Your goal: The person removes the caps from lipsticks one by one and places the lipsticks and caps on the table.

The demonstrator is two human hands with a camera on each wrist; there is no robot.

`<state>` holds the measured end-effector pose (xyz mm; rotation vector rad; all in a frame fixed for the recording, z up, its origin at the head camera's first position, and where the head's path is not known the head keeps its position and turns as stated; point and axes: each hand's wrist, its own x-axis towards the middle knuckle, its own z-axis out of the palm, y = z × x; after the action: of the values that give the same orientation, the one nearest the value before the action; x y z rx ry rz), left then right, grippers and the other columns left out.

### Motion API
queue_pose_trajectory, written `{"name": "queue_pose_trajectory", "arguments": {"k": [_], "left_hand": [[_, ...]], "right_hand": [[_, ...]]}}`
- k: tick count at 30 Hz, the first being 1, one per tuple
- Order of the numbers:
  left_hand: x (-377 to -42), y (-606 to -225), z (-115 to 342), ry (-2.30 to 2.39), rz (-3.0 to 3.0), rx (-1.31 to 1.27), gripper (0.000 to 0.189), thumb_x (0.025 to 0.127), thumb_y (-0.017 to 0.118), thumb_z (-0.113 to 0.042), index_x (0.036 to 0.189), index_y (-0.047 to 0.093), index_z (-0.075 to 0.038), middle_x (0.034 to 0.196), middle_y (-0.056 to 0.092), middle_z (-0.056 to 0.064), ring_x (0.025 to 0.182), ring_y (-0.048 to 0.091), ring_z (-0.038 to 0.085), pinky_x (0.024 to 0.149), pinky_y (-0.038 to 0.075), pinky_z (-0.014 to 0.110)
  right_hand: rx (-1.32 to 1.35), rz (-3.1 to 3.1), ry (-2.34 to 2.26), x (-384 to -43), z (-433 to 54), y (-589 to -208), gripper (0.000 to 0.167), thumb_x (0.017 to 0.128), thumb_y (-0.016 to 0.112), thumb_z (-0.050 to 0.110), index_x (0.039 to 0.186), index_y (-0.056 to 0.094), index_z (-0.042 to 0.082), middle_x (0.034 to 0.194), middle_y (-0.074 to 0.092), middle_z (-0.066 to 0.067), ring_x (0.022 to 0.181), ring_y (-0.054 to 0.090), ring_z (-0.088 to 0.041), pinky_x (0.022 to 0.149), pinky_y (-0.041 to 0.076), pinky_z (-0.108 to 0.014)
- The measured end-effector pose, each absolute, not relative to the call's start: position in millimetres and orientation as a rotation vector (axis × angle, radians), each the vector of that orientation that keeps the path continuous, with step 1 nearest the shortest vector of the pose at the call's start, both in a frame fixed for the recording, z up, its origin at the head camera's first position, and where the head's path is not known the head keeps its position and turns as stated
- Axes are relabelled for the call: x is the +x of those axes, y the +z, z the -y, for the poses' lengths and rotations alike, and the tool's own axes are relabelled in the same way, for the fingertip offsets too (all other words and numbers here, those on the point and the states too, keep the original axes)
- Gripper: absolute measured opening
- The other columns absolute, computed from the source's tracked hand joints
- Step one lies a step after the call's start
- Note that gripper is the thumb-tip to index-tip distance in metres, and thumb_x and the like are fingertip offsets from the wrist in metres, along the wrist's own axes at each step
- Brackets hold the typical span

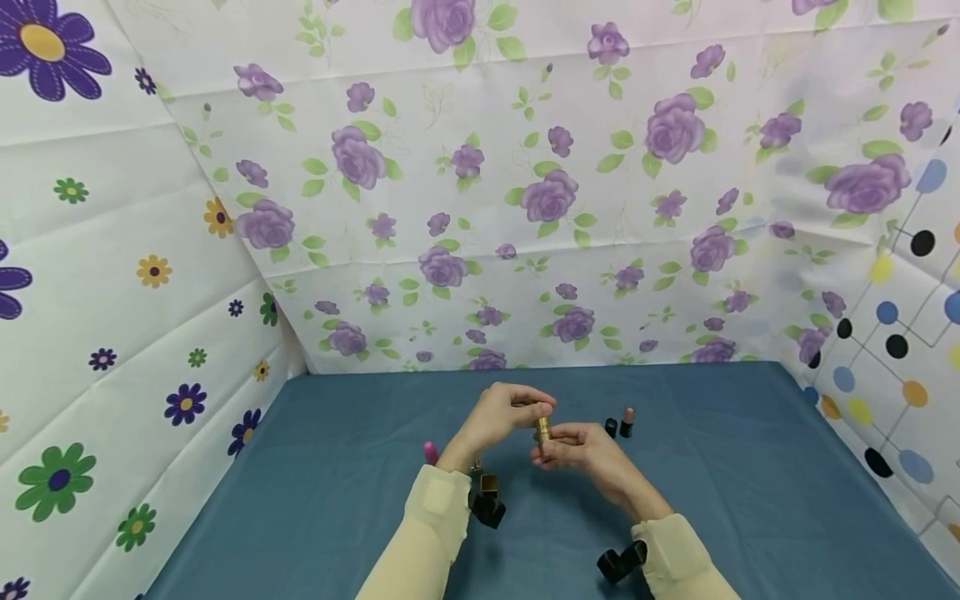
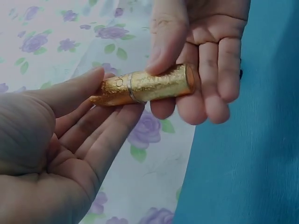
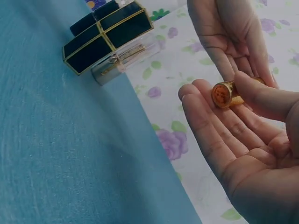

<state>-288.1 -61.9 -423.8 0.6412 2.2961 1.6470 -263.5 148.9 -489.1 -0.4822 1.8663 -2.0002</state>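
Note:
A gold, textured lipstick tube (image 1: pixel 543 433) is held between both hands, with a thin silver ring around its middle in the left wrist view. My left hand (image 1: pixel 497 418) pinches its upper end between thumb and fingers. Lower down, my right hand (image 1: pixel 588 458) grips the other end, thumb pressed on top and fingers beneath. The round base of the lipstick tube (image 3: pixel 221 95) faces the camera in the right wrist view. The tube looks closed, and no lipstick bullet shows.
Right of the hands, an uncapped nude-pink lipstick (image 1: pixel 627 422) stands beside a small black cap (image 1: pixel 611 428). A bright pink item (image 1: pixel 431 452) shows behind the left wrist. Black gold-edged cases (image 3: pixel 110 37) and a clear-and-metallic tube (image 3: pixel 112 67) are on the blue tabletop (image 1: pixel 345 492).

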Motion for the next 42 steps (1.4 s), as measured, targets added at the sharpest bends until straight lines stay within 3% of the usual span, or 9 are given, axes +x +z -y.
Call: {"name": "queue_pose_trajectory", "arguments": {"k": [6,16,25,36,42], "left_hand": [[-291,-423,61,1.773,-2.119,0.655,0.029,0.104,0.067,-0.019,0.128,0.073,-0.003,0.123,0.073,0.013,0.114,0.071,0.024,0.102,0.055,0.042],[-294,-427,51,1.797,-2.075,0.674,0.030,0.106,0.065,-0.021,0.131,0.073,-0.007,0.127,0.073,0.009,0.121,0.067,0.022,0.106,0.052,0.042],[-295,-428,48,1.873,-2.027,0.669,0.028,0.106,0.063,-0.014,0.129,0.073,-0.001,0.123,0.074,0.015,0.118,0.070,0.027,0.101,0.056,0.040],[-294,-425,48,1.908,-2.048,0.636,0.030,0.104,0.065,-0.013,0.127,0.072,0.003,0.116,0.076,0.015,0.110,0.073,0.025,0.097,0.058,0.039],[-299,-413,53,2.098,-2.082,0.524,0.030,0.104,0.066,-0.019,0.129,0.073,-0.003,0.115,0.075,0.015,0.108,0.073,0.023,0.095,0.059,0.037]], "right_hand": [[-0.399,-1.781,-2.141,-264,-151,-487,0.048,0.101,0.071,0.012,0.138,0.058,-0.015,0.120,0.074,-0.020,0.111,0.073,-0.025,0.107,0.047,-0.056],[-0.414,-1.710,-2.172,-261,-153,-484,0.040,0.101,0.070,0.009,0.134,0.063,-0.012,0.115,0.076,-0.017,0.109,0.074,-0.026,0.107,0.047,-0.058],[-0.443,-1.692,-2.165,-262,-155,-481,0.036,0.101,0.069,0.008,0.131,0.065,-0.011,0.113,0.077,-0.016,0.108,0.075,-0.026,0.105,0.048,-0.057],[-0.466,-1.759,-2.132,-260,-154,-482,0.036,0.100,0.071,0.009,0.130,0.066,-0.010,0.113,0.077,-0.017,0.106,0.075,-0.025,0.104,0.049,-0.057],[-0.459,-1.946,-1.961,-258,-153,-492,0.043,0.097,0.075,0.012,0.130,0.064,-0.015,0.111,0.077,-0.019,0.107,0.074,-0.034,0.097,0.057,-0.049]]}}
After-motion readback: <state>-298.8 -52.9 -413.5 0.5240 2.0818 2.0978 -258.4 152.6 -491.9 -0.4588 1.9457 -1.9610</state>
